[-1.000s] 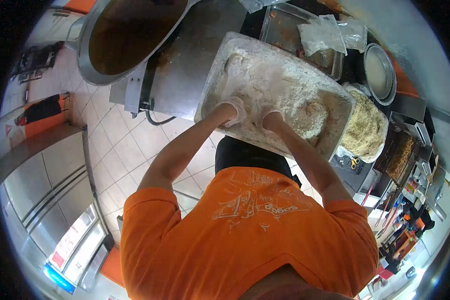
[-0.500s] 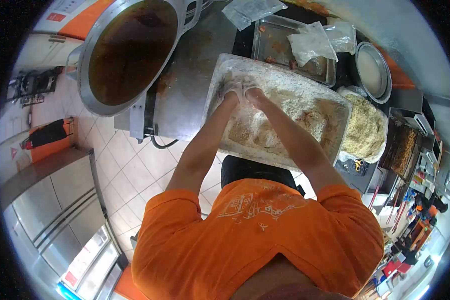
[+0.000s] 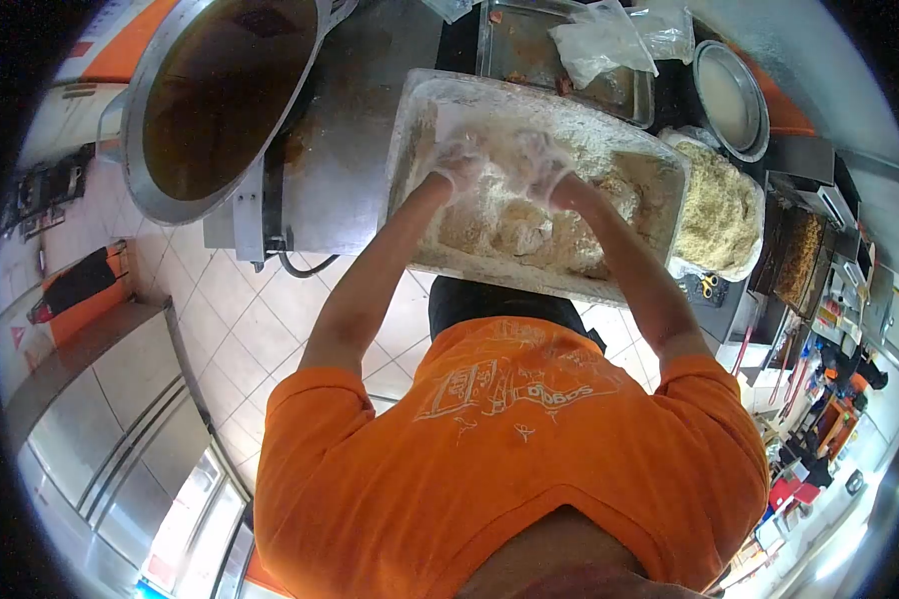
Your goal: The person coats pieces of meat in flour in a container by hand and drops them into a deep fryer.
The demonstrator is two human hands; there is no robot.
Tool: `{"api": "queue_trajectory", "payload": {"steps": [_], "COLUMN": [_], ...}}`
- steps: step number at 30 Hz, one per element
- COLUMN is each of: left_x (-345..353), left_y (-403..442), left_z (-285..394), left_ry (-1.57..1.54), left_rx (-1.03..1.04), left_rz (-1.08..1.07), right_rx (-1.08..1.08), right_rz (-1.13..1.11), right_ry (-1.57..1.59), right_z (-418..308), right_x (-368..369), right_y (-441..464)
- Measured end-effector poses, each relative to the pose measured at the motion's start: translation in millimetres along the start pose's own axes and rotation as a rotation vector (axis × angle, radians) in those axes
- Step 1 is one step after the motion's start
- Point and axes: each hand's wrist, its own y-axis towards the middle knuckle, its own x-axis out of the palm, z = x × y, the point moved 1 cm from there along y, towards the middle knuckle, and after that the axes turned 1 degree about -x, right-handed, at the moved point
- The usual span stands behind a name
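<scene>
A large pale tub stands in front of me, holding flour with coated lumps in it. My left hand is over the flour in the tub's left part. A little to its right, my right hand is also in the tub, apart from the left. Both hands look white with flour and seem to wear thin, clear gloves. Motion blur and flour hide the fingers, so their grip does not show.
A big metal pot of brown liquid is at the upper left. Behind the tub lies a metal tray with plastic bags. At right are a round bowl, a crumb-filled container and yellow-handled scissors.
My hands were close together at the tub's left side. Now they are apart, the right hand having moved to the right. The whole view has shifted slightly.
</scene>
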Motion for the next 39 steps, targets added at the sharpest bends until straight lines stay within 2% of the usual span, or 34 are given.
{"api": "queue_trajectory", "payload": {"steps": [2, 3, 4, 5, 6, 8, 9, 10, 11, 12, 14, 15, 17, 18, 20, 21, 23, 24, 26, 30, 32, 34, 37, 39], "left_x": [8.6, 4.0, 0.2, -0.3, 9.1, 32.4, 29.3, 23.2, 18.8, 26.0, 40.0, 34.0, 14.1, 18.6, 26.9, 25.1, 19.3, 13.6, 2.0, 24.2, 27.4, 28.5, 19.2, 14.1], "left_y": [-12.2, -10.7, -10.8, -11.4, -19.5, -39.2, -37.5, -36.8, -36.2, -43.5, -60.5, -61.1, -64.1, -67.7, -77.3, -79.9, -79.8, -72.8, -57.8, -86.5, -95.4, -95.3, -91.1, -92.1], "left_z": [10.0, 6.6, -6.7, -14.5, 8.1, 80.1, 66.8, 44.9, 33.5, 54.7, 91.8, 86.1, 72.9, 83.4, 101.0, 96.0, 73.7, 60.3, 37.1, 92.7, 97.8, 98.4, 76.0, 66.0], "left_ry": [1.196, 1.198, 1.392, 1.58, 1.585, 1.023, 1.034, 1.061, 1.085, 1.094, 1.008, 1.014, 0.856, 0.862, 1.124, 1.127, 1.077, 1.08, 1.283, 1.278, 1.282, 1.291, 1.329, 1.35], "left_rx": [-0.362, -0.357, -0.387, -0.412, -0.408, -0.723, -0.718, -0.619, -0.522, -0.519, -0.533, -0.53, -0.422, -0.419, -0.497, -0.495, -0.243, -0.236, -0.431, -0.478, -0.365, -0.36, -0.302, -0.254], "left_rz": [0.0, 0.014, -0.205, -0.441, -0.447, -0.295, -0.299, -0.322, -0.342, -0.341, -0.088, -0.092, 0.056, 0.058, 0.096, 0.1, 0.125, 0.126, -0.03, 0.09, 0.154, 0.136, 0.152, 0.19], "right_rx": [-0.162, 0.064, 0.296, 0.299, 0.288, 0.27, 0.261, 0.247, 0.007, 0.008, 0.47, 0.475, 0.112, 0.111, 0.197, 0.2, 0.182, 0.173, 0.158, 0.079, 0.021, -0.018, -0.028, 0.06], "right_rz": [-0.014, -0.221, -0.426, -0.42, -0.395, -0.334, -0.303, -0.273, 0.083, 0.091, -0.074, -0.068, -0.142, -0.135, -0.008, -0.038, -0.112, -0.133, -0.155, -0.148, -0.172, -0.177, -0.101, -0.252], "right_ry": [-0.222, 0.097, 0.423, 0.423, 0.418, 0.402, 0.395, 0.386, 0.286, 0.285, 0.609, 0.611, 0.28, 0.28, 0.428, 0.429, 0.385, 0.368, 0.348, 0.292, 0.221, 0.183, 0.356, 0.293], "right_z": [19.4, 20.9, 17.6, 11.8, 3.1, -12.2, -17.6, -21.5, -12.6, -19.2, -23.5, -11.9, 20.4, 23.1, 23.4, 23.6, 21.4, 20.4, 17.0, 5.1, -0.6, -2.9, -19.1, -24.6], "right_x": [35.7, 46.7, 57.3, 65.5, 72.3, 83.1, 93.9, 104.8, 140.0, 105.4, 43.8, 55.3, 90.9, 96.6, 103.5, 104.7, 107.7, 110.2, 112.9, 102.1, 96.7, 87.8, 31.7, 28.8], "right_y": [-27.0, -36.0, -46.8, -51.5, -55.5, -55.0, -54.4, -53.6, -50.5, -47.7, -46.3, -44.6, -28.8, -19.8, -5.6, 2.3, 14.9, 20.1, 24.0, 21.8, 21.3, 19.6, 16.6, 20.9]}}
